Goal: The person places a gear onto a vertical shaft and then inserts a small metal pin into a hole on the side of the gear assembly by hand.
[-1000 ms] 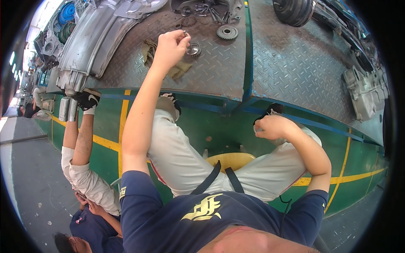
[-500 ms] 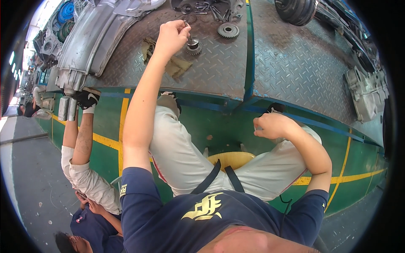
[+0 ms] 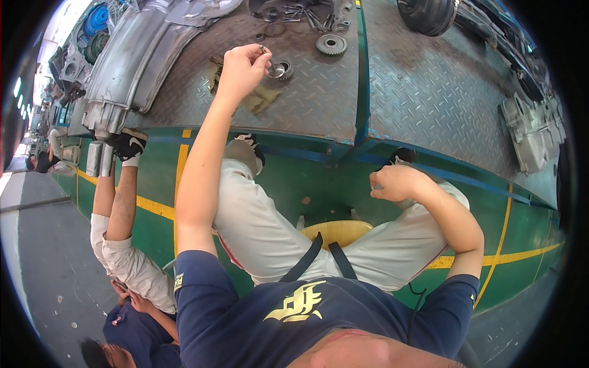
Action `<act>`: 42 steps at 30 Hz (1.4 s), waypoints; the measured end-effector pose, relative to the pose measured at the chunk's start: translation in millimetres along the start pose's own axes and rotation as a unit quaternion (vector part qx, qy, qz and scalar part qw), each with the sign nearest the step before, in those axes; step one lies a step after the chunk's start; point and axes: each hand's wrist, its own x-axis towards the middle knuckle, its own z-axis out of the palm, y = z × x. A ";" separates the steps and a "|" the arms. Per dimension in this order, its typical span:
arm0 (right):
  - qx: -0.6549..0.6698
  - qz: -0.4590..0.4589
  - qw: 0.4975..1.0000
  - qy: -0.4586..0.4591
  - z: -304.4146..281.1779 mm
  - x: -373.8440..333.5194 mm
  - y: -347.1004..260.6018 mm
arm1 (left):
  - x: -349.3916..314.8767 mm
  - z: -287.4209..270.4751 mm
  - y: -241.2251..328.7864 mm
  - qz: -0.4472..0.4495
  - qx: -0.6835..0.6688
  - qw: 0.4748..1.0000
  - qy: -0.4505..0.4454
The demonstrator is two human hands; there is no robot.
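My left hand [image 3: 246, 69] reaches over the near part of the metal-plated workbench [image 3: 307, 110], thumb and fingers pinched on a metal part with a shiny round end [image 3: 275, 72]; most of its stem is behind my fingers. That round end overlaps a small toothed gear [image 3: 286, 69] lying on the plate; whether they touch I cannot tell. A larger gear [image 3: 331, 45] lies flat to the right of it. Beneath my left wrist is a crumpled brown cloth [image 3: 261, 98]. My right hand [image 3: 399, 183] hovers by my right knee, fingers loosely bent and apart, with nothing visible in it.
A big silver gearbox housing [image 3: 132, 61] fills the bench's left side. Several bolts [image 3: 313, 18] lie at the back. A second bench carries a dark drum [image 3: 426, 15] and a metal casing [image 3: 531, 135]. Another person [image 3: 138, 325] sits at lower left.
My left hand has drawn back toward me and slightly left, bringing the metal part with it. My right hand has stayed by the knee.
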 end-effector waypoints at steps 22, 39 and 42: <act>0.009 -0.003 1.000 0.003 -5.5 -0.7 1.4 | 33.8 21.7 -5.6 0.071 0.074 0.995 0.015; -0.002 0.003 1.000 -0.006 4.1 1.4 2.8 | 1.0 8.6 -4.7 0.005 -0.068 0.998 0.011; -0.003 0.002 1.000 -0.008 5.3 1.7 4.0 | -0.1 17.2 1.6 0.037 -0.054 0.998 0.001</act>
